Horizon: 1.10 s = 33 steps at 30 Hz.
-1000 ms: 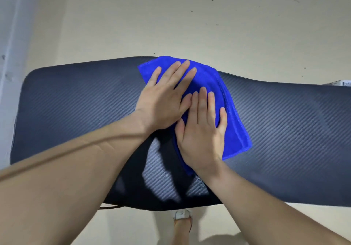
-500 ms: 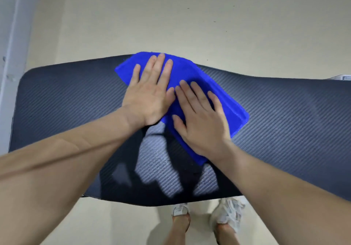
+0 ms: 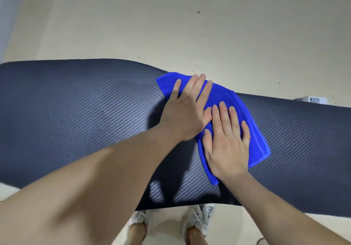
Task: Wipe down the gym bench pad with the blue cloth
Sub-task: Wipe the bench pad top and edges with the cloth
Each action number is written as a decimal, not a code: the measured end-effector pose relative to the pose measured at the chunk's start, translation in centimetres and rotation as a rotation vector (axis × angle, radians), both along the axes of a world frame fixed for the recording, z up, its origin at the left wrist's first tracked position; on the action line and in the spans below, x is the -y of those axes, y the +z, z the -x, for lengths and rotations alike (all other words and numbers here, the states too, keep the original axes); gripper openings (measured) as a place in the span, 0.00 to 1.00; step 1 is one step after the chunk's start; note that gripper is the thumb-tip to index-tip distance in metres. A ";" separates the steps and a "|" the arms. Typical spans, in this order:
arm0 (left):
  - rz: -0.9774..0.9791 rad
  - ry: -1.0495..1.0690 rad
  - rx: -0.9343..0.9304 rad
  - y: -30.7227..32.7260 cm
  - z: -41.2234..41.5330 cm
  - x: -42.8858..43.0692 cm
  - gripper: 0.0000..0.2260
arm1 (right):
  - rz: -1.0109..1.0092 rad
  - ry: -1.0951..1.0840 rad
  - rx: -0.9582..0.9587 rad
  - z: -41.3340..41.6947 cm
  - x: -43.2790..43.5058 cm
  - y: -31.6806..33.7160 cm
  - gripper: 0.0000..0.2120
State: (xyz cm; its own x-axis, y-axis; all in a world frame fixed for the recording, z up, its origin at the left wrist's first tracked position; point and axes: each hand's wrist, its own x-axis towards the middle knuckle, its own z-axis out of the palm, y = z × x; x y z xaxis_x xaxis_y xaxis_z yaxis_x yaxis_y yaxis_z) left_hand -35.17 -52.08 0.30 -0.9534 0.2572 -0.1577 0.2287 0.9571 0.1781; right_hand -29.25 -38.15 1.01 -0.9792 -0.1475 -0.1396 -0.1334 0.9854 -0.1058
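The black textured bench pad (image 3: 76, 115) runs across the view from left to right. A folded blue cloth (image 3: 254, 140) lies on it, right of the middle, reaching the pad's far edge. My left hand (image 3: 186, 111) presses flat on the cloth's far left part, fingers straight and pointing away from me. My right hand (image 3: 228, 142) lies flat on the cloth's near part, beside the left hand, fingers straight. The two hands touch at the thumb side.
Beige floor (image 3: 171, 26) lies beyond the pad. My feet in white shoes (image 3: 199, 224) stand just under the pad's near edge. A small white object (image 3: 311, 100) shows past the pad's far edge at the right.
Both hands and the cloth have slid to the right along the pad since half a second ago, and the cloth has turned a little. More bare pad now shows on the left.
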 end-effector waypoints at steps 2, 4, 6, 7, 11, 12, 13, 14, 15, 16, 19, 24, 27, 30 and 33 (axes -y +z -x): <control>-0.017 -0.021 -0.084 -0.6 -0.1 0.3 0.27 | 0.022 -0.063 -0.008 -0.4 1.4 -0.2 0.28; -0.033 -0.052 -0.131 -1.1 0.1 0.8 0.26 | 0.009 -0.114 -0.025 -0.5 2.3 -0.6 0.29; -0.045 -0.095 -0.122 -1.1 0.6 2.1 0.26 | -0.016 -0.130 -0.027 -0.5 3.8 -0.7 0.29; -0.049 -0.109 -0.107 -0.9 0.8 3.0 0.27 | -0.025 -0.137 -0.027 -0.5 4.5 -0.7 0.29; -0.041 -0.108 -0.114 -0.8 0.6 11.6 0.26 | -0.008 -0.090 -0.005 -0.5 12.6 -0.7 0.30; -0.032 -0.094 -0.110 -0.8 0.5 13.8 0.27 | -0.002 -0.067 0.002 -0.6 14.5 -0.7 0.30; -0.022 -0.069 -0.094 -0.7 0.4 15.8 0.27 | 0.005 -0.051 0.003 -0.5 16.3 -0.8 0.30; 0.001 -0.046 -0.060 -0.5 0.2 18.2 0.28 | 0.018 -0.037 0.013 -0.4 18.6 -0.9 0.31; 0.032 -0.023 -0.039 -0.2 0.0 20.3 0.29 | 0.037 -0.019 0.031 -0.3 20.7 -0.9 0.31; 0.069 0.002 -0.027 0.0 -0.2 22.6 0.30 | 0.052 -0.002 0.043 -0.4 23.0 -0.9 0.32; 0.126 0.065 -0.013 0.2 -1.2 28.7 0.30 | 0.092 0.085 0.043 -0.2 28.4 -0.6 0.32; 0.112 0.167 0.031 0.3 -2.9 33.0 0.29 | 0.109 0.271 0.061 0.0 31.8 -0.7 0.32; 0.112 0.235 0.070 0.3 -2.8 31.7 0.29 | 0.100 0.438 0.087 1.8 28.5 -0.6 0.31; 0.055 0.233 0.041 0.3 -1.9 27.0 0.31 | 0.016 0.401 0.065 3.8 23.3 -0.3 0.30; -0.004 0.140 0.100 0.1 -0.3 21.0 0.30 | -0.045 0.212 0.062 3.6 19.1 -0.1 0.30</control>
